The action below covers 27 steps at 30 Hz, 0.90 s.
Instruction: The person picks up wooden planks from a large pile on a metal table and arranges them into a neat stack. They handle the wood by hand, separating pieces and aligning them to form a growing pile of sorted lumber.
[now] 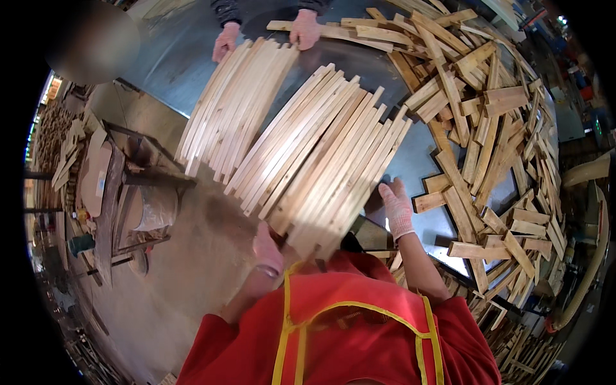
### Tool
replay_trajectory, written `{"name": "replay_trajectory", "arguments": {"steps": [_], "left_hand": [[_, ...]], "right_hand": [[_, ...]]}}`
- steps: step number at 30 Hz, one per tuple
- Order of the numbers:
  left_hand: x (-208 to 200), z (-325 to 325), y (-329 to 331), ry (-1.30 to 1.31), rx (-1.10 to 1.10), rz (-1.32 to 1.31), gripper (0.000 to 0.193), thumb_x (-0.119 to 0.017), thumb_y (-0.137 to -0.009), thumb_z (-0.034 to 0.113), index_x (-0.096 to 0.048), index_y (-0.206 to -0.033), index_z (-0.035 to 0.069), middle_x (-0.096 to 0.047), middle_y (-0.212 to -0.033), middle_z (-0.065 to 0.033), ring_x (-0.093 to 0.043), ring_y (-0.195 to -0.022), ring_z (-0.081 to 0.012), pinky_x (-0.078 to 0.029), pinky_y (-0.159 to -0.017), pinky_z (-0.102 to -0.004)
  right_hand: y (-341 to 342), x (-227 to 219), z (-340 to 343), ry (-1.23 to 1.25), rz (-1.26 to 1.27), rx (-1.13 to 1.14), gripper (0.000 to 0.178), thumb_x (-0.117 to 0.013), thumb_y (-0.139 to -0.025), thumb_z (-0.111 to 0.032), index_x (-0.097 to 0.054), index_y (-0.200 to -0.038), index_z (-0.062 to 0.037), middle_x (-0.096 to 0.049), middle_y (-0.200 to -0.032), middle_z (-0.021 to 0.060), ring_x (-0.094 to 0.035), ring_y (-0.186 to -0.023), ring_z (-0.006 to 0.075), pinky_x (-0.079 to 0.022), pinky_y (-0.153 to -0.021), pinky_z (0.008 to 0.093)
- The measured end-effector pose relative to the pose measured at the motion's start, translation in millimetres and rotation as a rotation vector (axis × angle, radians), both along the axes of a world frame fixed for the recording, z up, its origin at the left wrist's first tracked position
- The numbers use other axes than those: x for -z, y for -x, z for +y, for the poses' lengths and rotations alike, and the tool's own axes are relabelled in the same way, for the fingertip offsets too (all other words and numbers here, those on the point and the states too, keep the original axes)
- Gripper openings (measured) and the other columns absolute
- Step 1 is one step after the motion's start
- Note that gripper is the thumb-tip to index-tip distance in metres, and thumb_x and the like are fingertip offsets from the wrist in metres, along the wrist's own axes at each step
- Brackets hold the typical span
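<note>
Wooden strips [321,154] lie side by side in a wide row in front of me, their far ends uneven. My left hand [267,251], in a pink knitted glove, is at the row's near left corner, its fingers stretched along the edge and partly hidden by the wood. Beyond the row's right edge is my right hand [396,204], also gloved, with its fingers apart and nothing in them; a small gap seems to separate it from the strips. A second row of wooden strips [240,106] lies to the left, just beyond the first.
Across the metal table [167,70], another person's gloved hands [304,29] are at the second row's far end. Loose boards [471,154] are heaped in a tangle on the right. At left stands a wooden frame [144,160] above the concrete floor [154,301].
</note>
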State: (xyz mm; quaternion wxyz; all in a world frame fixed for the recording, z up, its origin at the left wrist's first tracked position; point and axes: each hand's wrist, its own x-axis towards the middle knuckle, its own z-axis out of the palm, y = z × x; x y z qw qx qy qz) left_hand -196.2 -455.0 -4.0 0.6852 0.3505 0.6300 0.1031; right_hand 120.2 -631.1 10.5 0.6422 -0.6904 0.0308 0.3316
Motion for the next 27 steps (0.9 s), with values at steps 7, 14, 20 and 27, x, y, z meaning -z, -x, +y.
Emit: {"name": "replay_trajectory", "arguments": {"steps": [7,14,20,27], "left_hand": [[-79,-11,-70,-0.477,0.770,0.018,0.048,-0.061,-0.097,0.044,-0.070,-0.114,0.000,-0.073,-0.110,-0.0153,-0.069,-0.104,-0.0281,-0.052,-0.095,-0.0386],[-43,30,-252,-0.745,1.151,0.563,0.086,-0.070,-0.087,0.059,-0.052,-0.150,0.003,-0.059,-0.140,-0.0217,-0.060,-0.127,-0.0409,-0.050,-0.106,-0.0496],[-35,14,-259,-0.741,0.920,0.399,0.093,-0.075,-0.084,0.053,-0.044,-0.155,0.001,-0.050,-0.149,-0.0251,-0.055,-0.133,-0.0428,-0.047,-0.112,-0.0496],[-203,22,-279,-0.946,0.628,-0.192,0.074,-0.080,-0.084,0.023,-0.050,-0.147,-0.003,-0.057,-0.133,-0.0229,-0.062,-0.118,-0.0349,-0.049,-0.108,-0.0426]], "right_hand": [[-46,10,-16,0.269,-0.312,-0.101,0.080,-0.072,-0.098,-0.029,-0.032,-0.160,0.0022,-0.053,-0.152,0.0255,-0.054,-0.139,0.0309,-0.041,-0.115,0.0367],[-106,4,0,0.494,-0.185,-0.569,0.081,-0.071,-0.092,-0.051,-0.049,-0.147,0.0054,-0.062,-0.140,0.0282,-0.061,-0.130,0.0397,-0.047,-0.110,0.0417],[-103,-4,2,0.394,-0.144,-0.417,0.086,-0.078,-0.085,-0.050,-0.050,-0.145,0.0056,-0.065,-0.134,0.0295,-0.063,-0.125,0.0414,-0.051,-0.105,0.0425],[-107,-175,12,-0.297,-0.484,-0.073,0.066,-0.078,-0.088,-0.009,-0.049,-0.146,0.0045,-0.067,-0.130,0.0123,-0.063,-0.115,0.0204,-0.049,-0.105,0.0344]]}}
